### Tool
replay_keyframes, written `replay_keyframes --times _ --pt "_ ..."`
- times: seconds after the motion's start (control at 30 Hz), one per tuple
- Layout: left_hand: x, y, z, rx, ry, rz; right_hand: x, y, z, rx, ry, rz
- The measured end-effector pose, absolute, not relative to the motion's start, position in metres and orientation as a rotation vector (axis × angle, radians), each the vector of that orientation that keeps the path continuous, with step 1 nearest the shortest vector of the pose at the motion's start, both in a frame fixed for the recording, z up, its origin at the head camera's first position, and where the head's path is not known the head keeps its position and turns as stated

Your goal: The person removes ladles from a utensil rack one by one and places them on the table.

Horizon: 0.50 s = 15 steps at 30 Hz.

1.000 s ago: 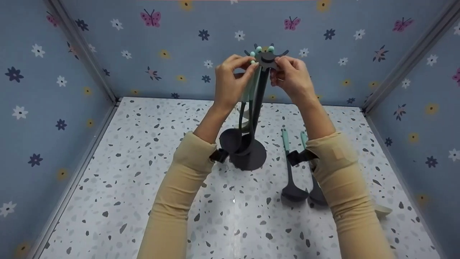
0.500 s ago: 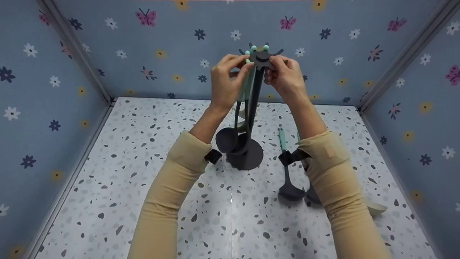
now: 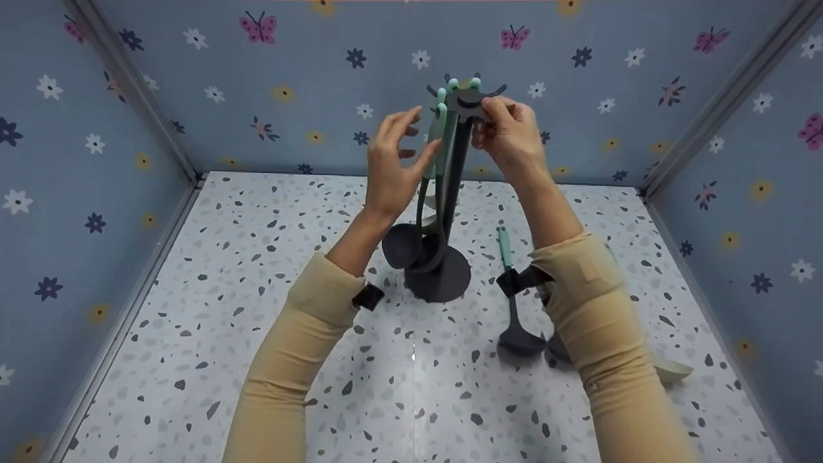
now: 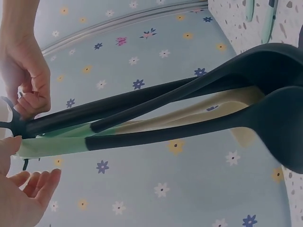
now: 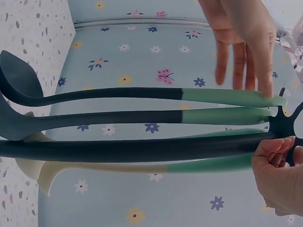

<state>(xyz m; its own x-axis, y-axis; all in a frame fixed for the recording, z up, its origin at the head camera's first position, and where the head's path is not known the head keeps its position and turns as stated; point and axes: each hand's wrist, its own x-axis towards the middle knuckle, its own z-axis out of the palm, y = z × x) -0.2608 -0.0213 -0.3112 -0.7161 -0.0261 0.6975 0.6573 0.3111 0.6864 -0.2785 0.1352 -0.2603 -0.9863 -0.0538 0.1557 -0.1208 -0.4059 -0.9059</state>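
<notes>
A dark utensil stand (image 3: 458,177) with a round base (image 3: 455,280) and a hooked top (image 3: 467,101) stands upright. My right hand (image 3: 514,138) pinches a hook at its top. Two dark-headed utensils with green handles hang on the stand's left side; the nearer looks like a ladle (image 3: 402,245). Beside their handles, my left hand (image 3: 395,167) has its fingers spread, and its thumb lies against or very close to the nearer green handle (image 5: 227,98). Cream-coloured utensils (image 5: 109,168) with green handles hang behind the pole, their heads partly hidden.
On the speckled tabletop (image 3: 257,386), right of the stand, lies a dark utensil with a green handle (image 3: 505,247). Another dark utensil (image 3: 558,350) and a cream piece (image 3: 672,370) are partly covered by my right sleeve. Patterned walls (image 3: 308,38) enclose the back and sides.
My left hand has let go of the handle end at the hook, its fingers spreading and moving slightly left and down. My right hand keeps its hold on the stand's top.
</notes>
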Motion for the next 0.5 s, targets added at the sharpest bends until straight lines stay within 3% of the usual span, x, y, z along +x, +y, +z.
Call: replay_keyframes --times 0.5 --pt "-0.250 -0.030 -0.375 -0.486 -2.129 -1.467 -0.279 0.134 -0.261 0.235 -1.675 2.588"
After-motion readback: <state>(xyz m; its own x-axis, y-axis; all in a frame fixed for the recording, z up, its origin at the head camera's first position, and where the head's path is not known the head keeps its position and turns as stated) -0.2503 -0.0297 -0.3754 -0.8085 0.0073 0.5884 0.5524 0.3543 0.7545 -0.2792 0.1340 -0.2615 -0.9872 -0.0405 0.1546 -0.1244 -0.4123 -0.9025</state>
